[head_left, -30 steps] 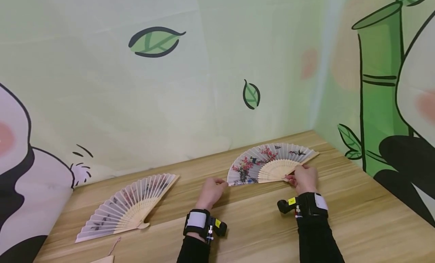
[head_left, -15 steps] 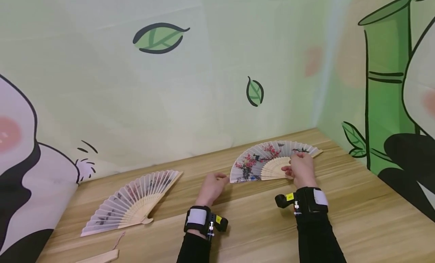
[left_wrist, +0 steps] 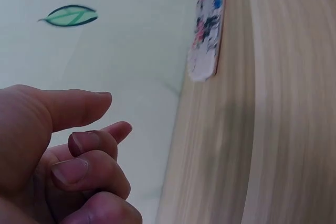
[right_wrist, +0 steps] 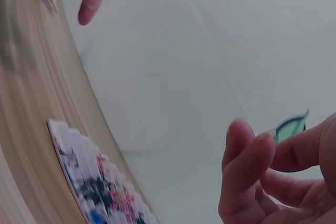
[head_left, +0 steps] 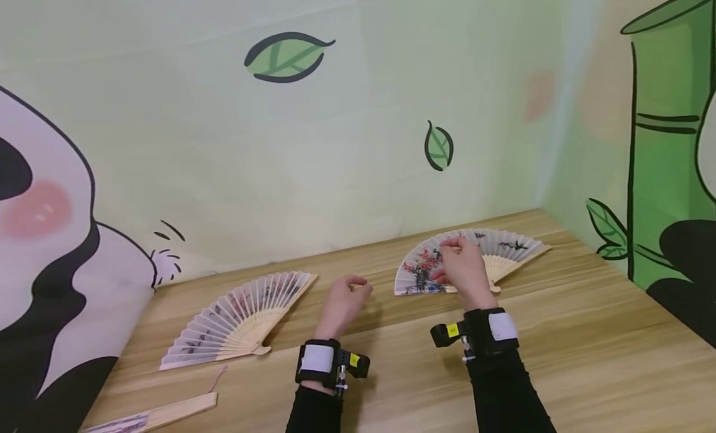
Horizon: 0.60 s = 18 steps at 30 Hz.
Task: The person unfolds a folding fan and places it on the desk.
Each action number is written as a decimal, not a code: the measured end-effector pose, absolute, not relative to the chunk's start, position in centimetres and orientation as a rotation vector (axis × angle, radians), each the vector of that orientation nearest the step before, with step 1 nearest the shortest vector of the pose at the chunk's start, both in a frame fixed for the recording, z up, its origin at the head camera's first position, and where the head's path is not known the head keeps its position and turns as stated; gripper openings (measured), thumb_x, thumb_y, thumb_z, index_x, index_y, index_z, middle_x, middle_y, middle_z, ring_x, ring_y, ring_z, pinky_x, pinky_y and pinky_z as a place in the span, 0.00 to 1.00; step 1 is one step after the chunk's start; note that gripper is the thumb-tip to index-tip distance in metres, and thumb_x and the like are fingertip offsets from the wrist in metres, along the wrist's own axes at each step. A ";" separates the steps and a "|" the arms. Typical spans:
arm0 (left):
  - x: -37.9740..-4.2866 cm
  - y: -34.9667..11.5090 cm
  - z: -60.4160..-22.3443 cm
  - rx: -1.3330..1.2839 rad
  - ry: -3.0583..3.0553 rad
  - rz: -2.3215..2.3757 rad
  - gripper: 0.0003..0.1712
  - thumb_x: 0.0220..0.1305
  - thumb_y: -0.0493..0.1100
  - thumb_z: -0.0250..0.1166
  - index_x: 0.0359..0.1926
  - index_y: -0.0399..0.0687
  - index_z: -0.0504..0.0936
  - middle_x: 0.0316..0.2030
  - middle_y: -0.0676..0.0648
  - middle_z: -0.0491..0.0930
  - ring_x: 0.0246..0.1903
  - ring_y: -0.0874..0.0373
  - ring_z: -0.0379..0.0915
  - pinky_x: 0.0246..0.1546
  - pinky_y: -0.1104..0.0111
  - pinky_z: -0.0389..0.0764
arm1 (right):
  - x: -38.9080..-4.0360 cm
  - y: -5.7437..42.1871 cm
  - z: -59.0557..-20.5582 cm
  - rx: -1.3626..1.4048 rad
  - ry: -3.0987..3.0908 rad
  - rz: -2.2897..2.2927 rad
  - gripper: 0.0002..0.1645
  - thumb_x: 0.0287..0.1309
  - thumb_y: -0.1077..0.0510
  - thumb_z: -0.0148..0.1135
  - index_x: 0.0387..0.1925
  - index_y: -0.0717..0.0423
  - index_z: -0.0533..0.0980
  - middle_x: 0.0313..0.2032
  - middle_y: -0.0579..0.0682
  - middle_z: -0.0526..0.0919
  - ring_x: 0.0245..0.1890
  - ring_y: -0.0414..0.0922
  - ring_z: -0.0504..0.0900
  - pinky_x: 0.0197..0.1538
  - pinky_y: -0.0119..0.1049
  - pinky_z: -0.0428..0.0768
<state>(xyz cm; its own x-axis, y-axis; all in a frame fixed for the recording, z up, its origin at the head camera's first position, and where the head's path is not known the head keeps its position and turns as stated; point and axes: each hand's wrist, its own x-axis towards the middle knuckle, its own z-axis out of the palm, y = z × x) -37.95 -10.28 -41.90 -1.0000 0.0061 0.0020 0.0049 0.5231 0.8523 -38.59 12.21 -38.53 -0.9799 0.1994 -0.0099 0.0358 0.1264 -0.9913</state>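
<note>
An unfolded fan [head_left: 517, 241] with pink blossoms and pale wooden ribs lies on the right of the table. My right hand [head_left: 467, 273] hovers in front of it, hiding part of its middle, fingers loosely bent and holding nothing. In the right wrist view that hand [right_wrist: 268, 179] is apart from the fan [right_wrist: 107, 190]. Between the two spread fans my left hand [head_left: 342, 305] is raised above the table with bent, relaxed fingers and nothing in them. The second spread fan [head_left: 240, 324] lies to its left, its leaf painted with a paler pattern.
A folded fan [head_left: 181, 411] with a thin tassel cord [head_left: 219, 377] lies at the table's front left, partly cut off by the frame. Behind the wooden table [head_left: 403, 358] hangs a printed cloth backdrop [head_left: 279, 172], which also covers the right side.
My right hand has let go of the right fan's pivot end and moved up and left. My left hand has drawn back from the fan's left edge. The head view has turned left.
</note>
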 end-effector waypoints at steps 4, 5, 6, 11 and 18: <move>-37.1 -11.8 -41.9 -0.029 2.736 1.598 0.19 0.67 0.46 0.63 0.53 0.39 0.81 0.37 0.46 0.76 0.34 0.54 0.70 0.31 0.66 0.69 | -38.3 9.5 -38.2 -0.133 -2.319 1.929 0.16 0.71 0.60 0.45 0.55 0.64 0.70 0.32 0.58 0.76 0.20 0.48 0.83 0.26 0.39 0.82; -36.9 -12.0 -41.9 -0.033 2.726 1.616 0.19 0.67 0.46 0.63 0.53 0.39 0.81 0.36 0.46 0.75 0.33 0.54 0.69 0.30 0.66 0.69 | -38.3 8.9 -38.1 -0.104 -2.331 1.914 0.16 0.71 0.61 0.46 0.54 0.65 0.70 0.31 0.58 0.76 0.19 0.47 0.82 0.25 0.39 0.82; -36.8 -12.2 -41.9 -0.032 2.717 1.633 0.19 0.67 0.46 0.63 0.53 0.39 0.81 0.35 0.46 0.75 0.32 0.55 0.69 0.29 0.66 0.69 | -38.3 8.4 -38.1 -0.074 -2.355 1.888 0.15 0.70 0.61 0.47 0.53 0.64 0.70 0.30 0.57 0.77 0.18 0.46 0.82 0.24 0.39 0.82; -35.8 -14.1 -41.3 -0.101 2.742 1.682 0.16 0.67 0.45 0.63 0.50 0.40 0.82 0.32 0.46 0.75 0.29 0.55 0.68 0.27 0.67 0.69 | -37.9 5.0 -37.7 0.100 -2.451 1.826 0.15 0.68 0.62 0.48 0.52 0.65 0.72 0.32 0.58 0.80 0.15 0.44 0.81 0.20 0.37 0.81; -34.5 -17.3 -40.2 -0.184 2.782 1.684 0.17 0.67 0.47 0.62 0.51 0.41 0.82 0.35 0.45 0.76 0.32 0.54 0.69 0.28 0.66 0.69 | -36.7 -0.4 -37.2 0.263 -2.593 1.715 0.14 0.68 0.62 0.50 0.52 0.61 0.73 0.31 0.55 0.79 0.14 0.45 0.79 0.19 0.36 0.78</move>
<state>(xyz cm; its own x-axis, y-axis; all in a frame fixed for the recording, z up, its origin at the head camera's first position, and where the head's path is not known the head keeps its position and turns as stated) -34.53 -17.34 -40.24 -0.9870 -0.1556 0.0401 -0.0366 0.4610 0.8867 -36.66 -0.36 -37.17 -0.9856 -0.1280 0.1105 -0.1518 0.3815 -0.9118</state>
